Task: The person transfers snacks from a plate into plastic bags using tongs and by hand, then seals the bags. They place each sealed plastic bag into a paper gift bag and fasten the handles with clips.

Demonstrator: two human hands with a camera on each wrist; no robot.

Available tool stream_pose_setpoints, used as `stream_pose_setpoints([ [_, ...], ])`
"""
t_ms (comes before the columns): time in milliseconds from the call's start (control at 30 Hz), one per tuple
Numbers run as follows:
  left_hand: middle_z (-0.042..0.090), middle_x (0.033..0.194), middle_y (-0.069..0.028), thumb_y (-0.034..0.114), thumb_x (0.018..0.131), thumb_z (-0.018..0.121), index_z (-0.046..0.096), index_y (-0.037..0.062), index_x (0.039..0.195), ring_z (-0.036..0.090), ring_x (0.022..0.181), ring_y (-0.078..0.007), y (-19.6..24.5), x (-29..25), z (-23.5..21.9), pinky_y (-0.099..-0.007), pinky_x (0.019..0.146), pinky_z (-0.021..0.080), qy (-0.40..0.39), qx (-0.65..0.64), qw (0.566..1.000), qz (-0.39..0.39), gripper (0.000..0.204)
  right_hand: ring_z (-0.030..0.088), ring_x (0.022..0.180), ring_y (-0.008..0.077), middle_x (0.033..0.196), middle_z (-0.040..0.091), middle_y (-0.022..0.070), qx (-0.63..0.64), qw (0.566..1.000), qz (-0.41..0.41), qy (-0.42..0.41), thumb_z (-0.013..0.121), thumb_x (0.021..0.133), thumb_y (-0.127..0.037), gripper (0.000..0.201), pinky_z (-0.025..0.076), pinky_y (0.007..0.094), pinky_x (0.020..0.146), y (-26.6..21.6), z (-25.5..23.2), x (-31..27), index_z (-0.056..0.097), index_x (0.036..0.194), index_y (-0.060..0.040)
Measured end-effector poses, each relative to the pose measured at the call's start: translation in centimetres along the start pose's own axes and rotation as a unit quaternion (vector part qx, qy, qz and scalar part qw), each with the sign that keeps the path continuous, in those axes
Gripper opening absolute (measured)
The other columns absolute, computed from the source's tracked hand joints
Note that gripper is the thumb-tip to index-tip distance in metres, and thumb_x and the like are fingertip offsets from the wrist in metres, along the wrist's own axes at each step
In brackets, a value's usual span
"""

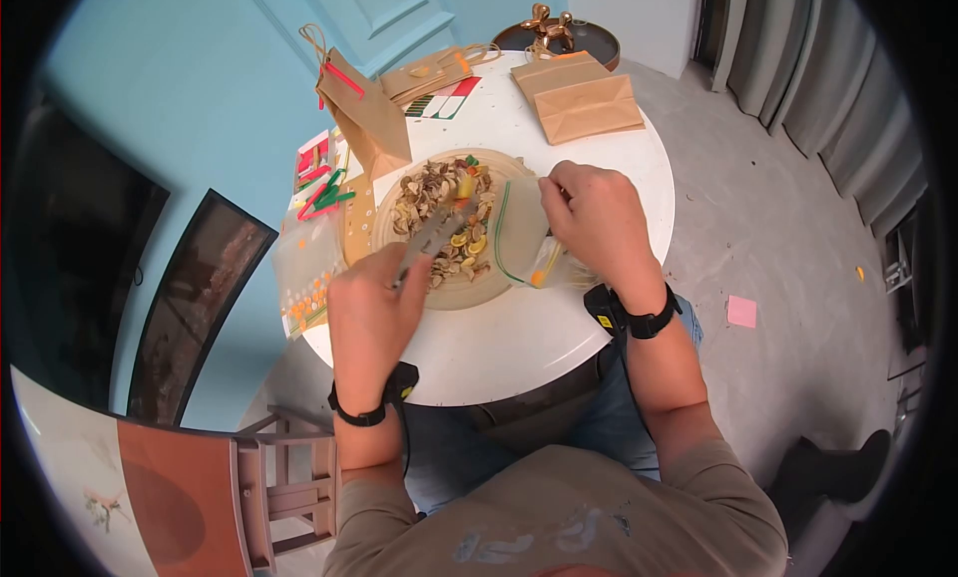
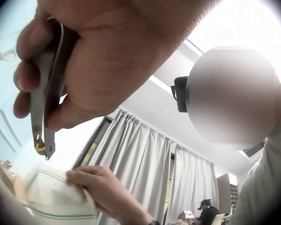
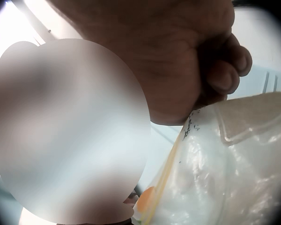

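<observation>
My left hand (image 1: pixel 374 298) grips metal tongs (image 2: pixel 50 89) by their arms. A small yellow piece (image 2: pixel 40 148) is pinched between the tong tips. In the head view the tongs reach over a round beige plate (image 1: pixel 454 298) heaped with dried petals and slices (image 1: pixel 429 203). Yellow citrus-like slices (image 1: pixel 477 246) lie near the heap's right side. My right hand (image 1: pixel 599 213) holds a clear zip bag (image 1: pixel 519 228) by its upper edge, over the plate's right side. The bag has a green seal line, and an orange spot (image 3: pixel 146 199) shows at its edge in the right wrist view.
A brown paper bag (image 1: pixel 364 118) stands behind the plate at left; another (image 1: pixel 579 98) lies at back right. Left of the plate are red and green clips (image 1: pixel 324 193) and a clear bag with orange dots (image 1: pixel 309 278). The white table's (image 1: pixel 499 363) rounded front edge is near my lap.
</observation>
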State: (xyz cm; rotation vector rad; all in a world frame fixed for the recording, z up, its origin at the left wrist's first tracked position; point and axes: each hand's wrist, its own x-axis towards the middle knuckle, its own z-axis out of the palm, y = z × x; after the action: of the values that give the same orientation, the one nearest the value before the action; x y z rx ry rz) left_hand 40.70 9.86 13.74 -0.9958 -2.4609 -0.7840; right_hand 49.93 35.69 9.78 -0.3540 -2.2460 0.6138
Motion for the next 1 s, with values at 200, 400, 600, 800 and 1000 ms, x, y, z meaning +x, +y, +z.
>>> stream_pose_setpoints([
  [200,0.079,0.092,-0.0233,0.021,0.091,0.089,0.080,-0.0017,0.110,0.076,0.077,-0.0420,2.4,-1.1,1.4,-0.0459,0.068,0.058,-0.095,-0.020,0.993,0.073,0.031,0.073,0.073,0.0422,0.078,0.073,0.0219,-0.008,1.000,0.017,-0.018,0.071,0.102,-0.016,0.024,0.060,0.0502,0.071,-0.6,-0.1,0.1,0.075,0.085,0.0010],
  [400,0.072,0.068,-0.0176,0.023,0.097,0.085,0.082,-0.0077,0.102,0.070,0.063,-0.0166,-3.8,-0.5,-0.9,-0.0336,0.062,0.053,-0.056,-0.022,0.992,-0.111,0.032,0.073,0.072,0.0421,0.077,0.073,0.0227,-0.003,1.000,0.019,-0.002,0.072,0.101,-0.016,0.025,0.060,0.0497,0.071,-0.4,-0.8,0.1,0.074,0.084,0.0015],
  [600,0.073,0.073,-0.0274,0.035,0.098,0.081,0.084,-0.0064,0.098,0.076,0.069,-0.0412,-12.4,0.3,2.9,-0.0468,0.071,0.059,-0.072,-0.032,0.974,-0.214,0.041,0.072,0.070,0.0416,0.075,0.072,0.0223,-0.011,0.999,0.033,-0.001,0.073,0.101,-0.016,0.026,0.058,0.0487,0.070,-0.5,-0.9,-0.2,0.074,0.082,0.0018],
  [800,0.076,0.078,-0.0261,0.039,0.097,0.081,0.084,-0.0063,0.096,0.077,0.074,-0.0430,-11.7,1.7,4.9,-0.0486,0.076,0.061,-0.082,0.044,0.977,-0.192,0.045,0.072,0.070,0.0413,0.074,0.072,0.0226,-0.017,0.999,0.028,-0.003,0.073,0.100,-0.015,0.025,0.058,0.0486,0.070,-0.5,-0.4,-0.1,0.073,0.082,0.0019],
  [1000,0.077,0.084,-0.0285,0.040,0.096,0.082,0.084,-0.0045,0.096,0.077,0.080,-0.0458,-11.1,2.3,5.7,-0.0499,0.077,0.061,-0.137,0.027,0.975,-0.174,0.044,0.071,0.070,0.0417,0.074,0.071,0.0228,-0.014,1.000,0.021,0.001,0.073,0.100,-0.014,0.024,0.058,0.0489,0.070,-0.8,-0.2,-0.2,0.073,0.082,0.0026],
])
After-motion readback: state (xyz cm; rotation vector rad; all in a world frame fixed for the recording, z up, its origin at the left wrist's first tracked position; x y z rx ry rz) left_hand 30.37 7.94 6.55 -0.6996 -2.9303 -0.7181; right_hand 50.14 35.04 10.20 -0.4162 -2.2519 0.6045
